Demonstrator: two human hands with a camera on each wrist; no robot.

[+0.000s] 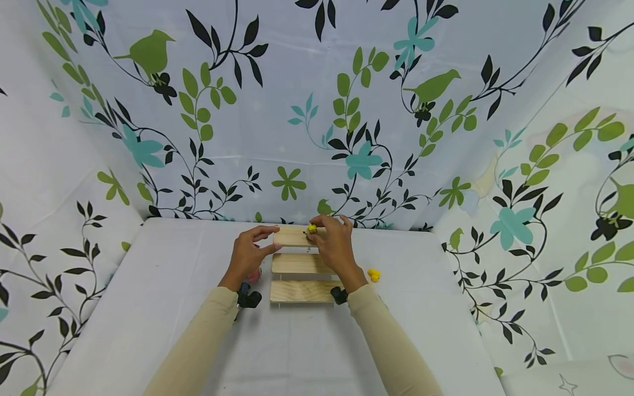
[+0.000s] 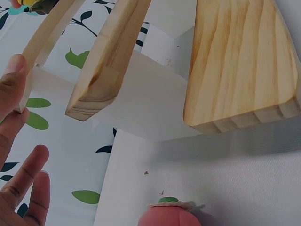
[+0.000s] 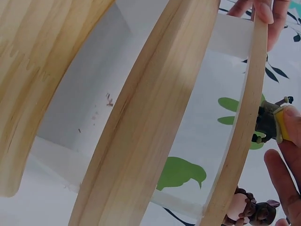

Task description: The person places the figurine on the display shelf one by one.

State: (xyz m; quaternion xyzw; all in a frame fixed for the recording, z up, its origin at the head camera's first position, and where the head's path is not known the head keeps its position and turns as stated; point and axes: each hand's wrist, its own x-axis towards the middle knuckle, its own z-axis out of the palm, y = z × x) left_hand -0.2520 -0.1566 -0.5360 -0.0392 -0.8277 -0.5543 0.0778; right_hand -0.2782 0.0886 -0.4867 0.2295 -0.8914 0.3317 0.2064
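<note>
A three-tier stand has pale wooden shelves (image 1: 303, 291) joined by whitish side panels (image 2: 141, 103). My left hand (image 1: 247, 254) grips the left end of the top shelf (image 1: 289, 236), its thumb and a finger on opposite faces. At the same shelf, my right hand (image 1: 337, 247) pinches a small yellow-and-dark figurine (image 3: 270, 121), whose dark feet meet or nearly meet the board. Beside it in the right wrist view is a brown animal figurine (image 3: 251, 209) with a pink belly; the right hand hides it in the head view.
A round pink object with a green top (image 2: 169, 214) stands on the white tabletop (image 1: 163, 286), left of the stand. Small yellow pieces (image 1: 373, 275) lie to the right. A patterned cloth (image 1: 297, 110) hangs behind the table.
</note>
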